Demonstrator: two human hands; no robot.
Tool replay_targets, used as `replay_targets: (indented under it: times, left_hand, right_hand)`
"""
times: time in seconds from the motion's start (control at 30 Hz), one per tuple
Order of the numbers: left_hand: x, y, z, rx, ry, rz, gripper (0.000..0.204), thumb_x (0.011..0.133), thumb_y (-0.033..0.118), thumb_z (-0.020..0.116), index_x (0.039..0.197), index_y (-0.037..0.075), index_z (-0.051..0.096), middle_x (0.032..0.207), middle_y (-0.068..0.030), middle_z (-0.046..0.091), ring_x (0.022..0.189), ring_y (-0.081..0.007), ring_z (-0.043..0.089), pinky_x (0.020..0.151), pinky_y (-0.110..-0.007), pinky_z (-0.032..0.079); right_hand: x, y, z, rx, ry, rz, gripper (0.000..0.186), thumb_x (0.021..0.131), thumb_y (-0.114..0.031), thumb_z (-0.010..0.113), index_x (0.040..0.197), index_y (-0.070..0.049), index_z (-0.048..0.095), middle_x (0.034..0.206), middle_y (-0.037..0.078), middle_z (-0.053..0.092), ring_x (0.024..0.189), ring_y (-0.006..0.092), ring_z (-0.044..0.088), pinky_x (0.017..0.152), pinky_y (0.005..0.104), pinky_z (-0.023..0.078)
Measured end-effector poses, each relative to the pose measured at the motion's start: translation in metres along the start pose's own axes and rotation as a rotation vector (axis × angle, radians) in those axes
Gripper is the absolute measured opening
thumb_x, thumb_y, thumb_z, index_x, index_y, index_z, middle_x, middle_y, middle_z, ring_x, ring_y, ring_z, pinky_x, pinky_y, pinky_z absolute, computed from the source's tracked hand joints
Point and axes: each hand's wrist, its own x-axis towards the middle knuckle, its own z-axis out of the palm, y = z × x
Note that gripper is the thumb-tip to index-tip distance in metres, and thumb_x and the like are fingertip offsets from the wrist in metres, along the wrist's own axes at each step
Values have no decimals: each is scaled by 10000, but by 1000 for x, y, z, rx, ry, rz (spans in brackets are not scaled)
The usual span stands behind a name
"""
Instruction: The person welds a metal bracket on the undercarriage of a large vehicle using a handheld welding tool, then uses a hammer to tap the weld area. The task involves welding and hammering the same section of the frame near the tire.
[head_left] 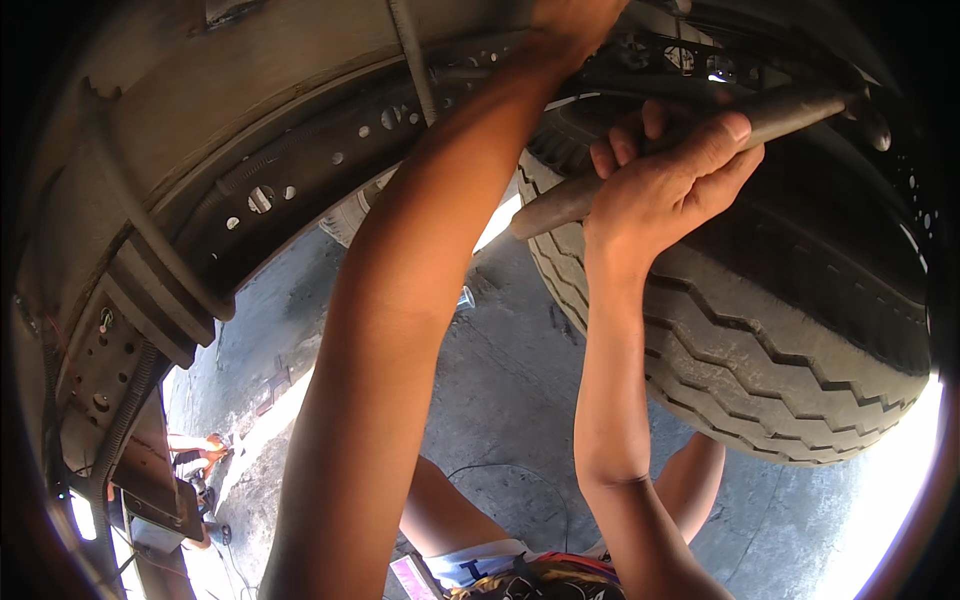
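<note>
My right hand [675,190] is closed round the thick brown-grey handle of what looks like a hammer [795,112], thumb lying along it. The butt end sticks out to the left of my wrist, and a rounded metal head shows dimly at the right end. Behind and below this hand is a big tyre [760,350] with zigzag tread. My left arm reaches up past the perforated frame rail; only the wrist and base of my left hand [580,18] show at the top edge. Its fingers are out of the picture, so its hold cannot be seen.
A dark vehicle frame rail [300,165] with holes runs overhead at left, with U-bolts [165,215] and corrugated hose [130,410]. Below lies grey concrete floor [500,370]. Another person [200,455] is at the lower left. A second wheel [350,215] shows beyond my left arm.
</note>
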Motion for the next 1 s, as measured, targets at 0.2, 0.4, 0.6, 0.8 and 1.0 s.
replay_targets:
  times: [0.2,0.4,0.6,0.8,1.0]
  left_hand:
    - [-2,-4,2,60,25,24,471,920,316,652,1297,41,590,1252,-160,637,953,-353,678,805,-455,550]
    - [1,3,-8,80,-10,2,438,922,293,651,1268,28,604,1234,-157,639,910,-357,692,780,-462,563]
    - [14,4,-23,-1,-104,-169,356,932,279,647,1175,20,634,1185,-183,648,908,-399,696,772,-500,559]
    - [-8,-7,-25,39,-180,-57,347,926,225,642,1201,12,641,1191,-228,649,1009,-430,661,845,-529,533]
    - [-56,-8,-64,-172,-346,-53,446,855,138,657,1300,125,628,1296,-207,618,1018,-448,658,903,-535,528]
  right_hand:
    - [12,1,-3,86,-42,77,377,1077,-468,397,1037,-94,375,727,51,492,456,74,401,380,211,311]
    - [5,-3,-2,17,-142,221,428,1058,-491,428,1143,-75,477,738,55,502,506,104,421,421,245,314]
    - [14,5,-1,16,-95,409,461,1055,-523,402,1141,-73,445,747,61,509,473,84,432,398,231,368]
    - [3,25,3,202,59,56,413,1064,-526,382,1092,-114,357,695,49,443,434,105,384,363,237,309]
    - [11,34,-3,329,94,248,456,1046,-585,380,1119,-135,366,804,54,471,550,124,426,451,270,368]
